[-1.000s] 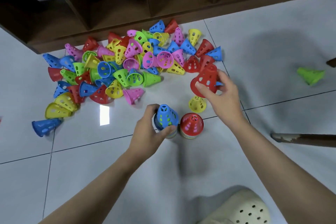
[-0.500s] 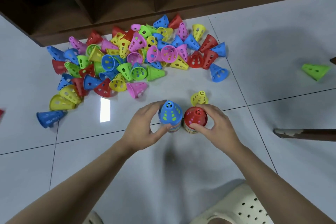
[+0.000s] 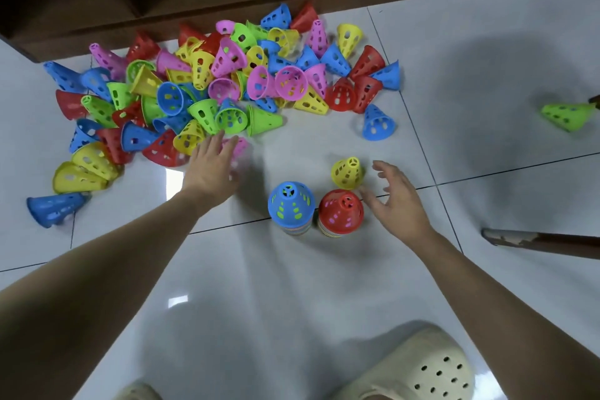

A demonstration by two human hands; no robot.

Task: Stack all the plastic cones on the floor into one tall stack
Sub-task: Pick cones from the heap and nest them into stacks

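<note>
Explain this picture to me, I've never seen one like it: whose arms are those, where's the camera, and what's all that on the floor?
The camera sits on a person's head, looking down at their own two arms. No machine here. On the white tile floor lies a pile of cones in many colours. Nearer stand two short stacks, one topped blue, one topped red, with a single yellow cone behind. The left hand reaches, fingers straight, over a pink cone at the pile's edge. The right hand hangs open beside the red stack. Neither holds anything. A beige shoe shows below.
</note>
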